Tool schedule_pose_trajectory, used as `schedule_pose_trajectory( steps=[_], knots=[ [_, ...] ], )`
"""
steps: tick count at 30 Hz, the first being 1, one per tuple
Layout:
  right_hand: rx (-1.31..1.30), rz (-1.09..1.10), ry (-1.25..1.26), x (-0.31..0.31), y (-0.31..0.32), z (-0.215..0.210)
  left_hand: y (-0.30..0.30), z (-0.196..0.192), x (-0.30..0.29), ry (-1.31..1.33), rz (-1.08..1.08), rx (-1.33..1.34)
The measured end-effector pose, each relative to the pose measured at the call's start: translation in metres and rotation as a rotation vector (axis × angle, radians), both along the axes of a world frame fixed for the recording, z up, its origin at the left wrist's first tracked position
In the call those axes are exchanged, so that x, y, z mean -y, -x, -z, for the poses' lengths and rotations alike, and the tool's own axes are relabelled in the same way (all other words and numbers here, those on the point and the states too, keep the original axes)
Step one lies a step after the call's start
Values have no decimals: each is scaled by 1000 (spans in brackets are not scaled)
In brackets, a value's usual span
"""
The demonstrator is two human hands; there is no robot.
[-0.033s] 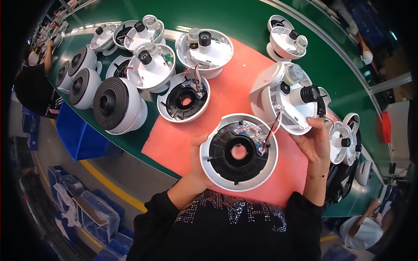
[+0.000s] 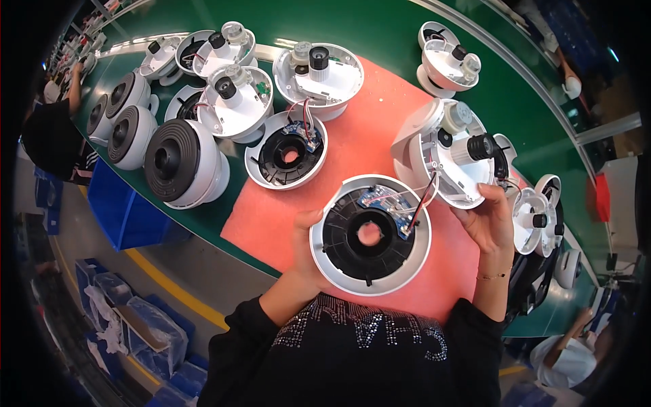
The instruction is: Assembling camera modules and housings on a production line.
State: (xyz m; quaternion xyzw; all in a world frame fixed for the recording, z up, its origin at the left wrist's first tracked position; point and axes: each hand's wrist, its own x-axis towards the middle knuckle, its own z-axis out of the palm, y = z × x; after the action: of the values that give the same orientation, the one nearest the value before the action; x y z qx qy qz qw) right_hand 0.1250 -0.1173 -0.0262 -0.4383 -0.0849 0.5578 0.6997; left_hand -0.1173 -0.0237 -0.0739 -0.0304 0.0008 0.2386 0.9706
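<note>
The left hand [image 2: 306, 251] grips the rim of a round white camera base [image 2: 370, 235], thumb hooked over its left edge, fingers hidden underneath, so the hand is clamped on the housing. The base sits low over the pink mat [image 2: 359, 146], its black inner ring facing up, with a small blue circuit board [image 2: 385, 201] near the top edge of that ring. Red and black wires [image 2: 422, 203] run from the board up to the white camera module [image 2: 451, 156], which the right hand [image 2: 489, 220] holds from below, fingers closed around its lower rim. The module tilts, its black lens barrel [image 2: 479, 146] pointing right. Base and module sit just beside each other, joined by the wires.

On the mat beyond, another open base [image 2: 285, 149] lies flat with its own board and wires. Further white modules [image 2: 317, 71] stand behind it on the green conveyor belt [image 2: 380, 27]. To the left, assembled dome cameras [image 2: 183, 163] rest on their sides. A blue bin [image 2: 119, 207] stands below the belt's edge.
</note>
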Motion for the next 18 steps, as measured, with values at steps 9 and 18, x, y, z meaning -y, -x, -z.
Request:
schedule_pose_trajectory(
  steps=[9,18],
  knots=[
    [439,-74,169,35,38,23,25,-11,0,-108,-6,-202],
    [1792,-209,-403,25,117,-48,14,-63,17,-456,78,-322]
  ],
)
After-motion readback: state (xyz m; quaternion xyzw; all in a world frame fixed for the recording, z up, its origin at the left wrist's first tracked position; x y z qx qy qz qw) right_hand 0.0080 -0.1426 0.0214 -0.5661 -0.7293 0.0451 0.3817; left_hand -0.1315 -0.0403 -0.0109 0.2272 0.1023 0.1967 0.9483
